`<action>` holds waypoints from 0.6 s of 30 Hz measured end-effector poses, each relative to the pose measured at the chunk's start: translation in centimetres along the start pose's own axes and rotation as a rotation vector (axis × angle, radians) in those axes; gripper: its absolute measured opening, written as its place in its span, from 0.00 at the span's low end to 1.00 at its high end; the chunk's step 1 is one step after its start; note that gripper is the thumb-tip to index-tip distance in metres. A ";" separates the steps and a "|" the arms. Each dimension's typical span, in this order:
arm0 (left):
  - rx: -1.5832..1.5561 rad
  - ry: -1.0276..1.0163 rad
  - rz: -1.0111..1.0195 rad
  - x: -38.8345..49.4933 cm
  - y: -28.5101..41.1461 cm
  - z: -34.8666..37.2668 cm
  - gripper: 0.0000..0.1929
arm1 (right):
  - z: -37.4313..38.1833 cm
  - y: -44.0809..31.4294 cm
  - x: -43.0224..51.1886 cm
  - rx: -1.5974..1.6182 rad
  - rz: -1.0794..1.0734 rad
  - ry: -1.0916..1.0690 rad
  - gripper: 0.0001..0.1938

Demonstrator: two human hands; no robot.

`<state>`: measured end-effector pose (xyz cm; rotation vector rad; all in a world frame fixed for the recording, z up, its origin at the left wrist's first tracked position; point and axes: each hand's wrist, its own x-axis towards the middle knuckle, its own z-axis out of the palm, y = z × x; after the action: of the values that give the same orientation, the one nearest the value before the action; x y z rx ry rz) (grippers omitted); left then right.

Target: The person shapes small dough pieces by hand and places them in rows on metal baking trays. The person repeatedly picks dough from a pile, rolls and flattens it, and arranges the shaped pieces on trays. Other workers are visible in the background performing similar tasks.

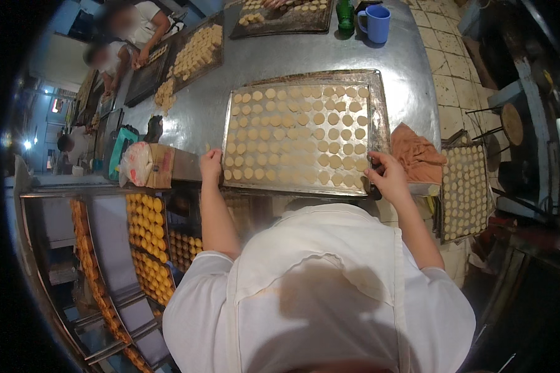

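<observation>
A shiny metal baking tray [303, 189] lies before me, lined with rows of small, flat, pale dough rounds [270, 121]. My left hand [211, 165] grips its left edge near the front corner. On the opposite edge, my right hand [387, 175] grips the tray with thumb and fingers, close to the front right corner. Beneath it, a darker, worn baking tray [378, 105] shows along the back and right sides. A crumpled orange-brown cloth [415, 156] lies just right of my right hand.
The steel table [280, 56] bears a blue mug [377, 25], a green bottle [345, 18], a cardboard box [161, 163] and trays of dough pieces [198, 51]. Another filled tray [464, 186] stands low at right. A rack [117, 303] holds baked goods at left. Co-workers [142, 28] work at far left.
</observation>
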<state>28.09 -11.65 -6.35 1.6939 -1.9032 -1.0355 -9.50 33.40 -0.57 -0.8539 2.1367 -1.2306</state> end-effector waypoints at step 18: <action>-0.237 -0.111 0.037 -2.8 -7.9 -1.9 0.20 | 7.4 -0.8 -6.0 -0.182 -0.046 0.262 0.27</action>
<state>35.31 -9.41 -10.42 1.4914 -1.7878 -1.3078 -0.07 33.45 -2.42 -0.8604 2.4817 -1.2432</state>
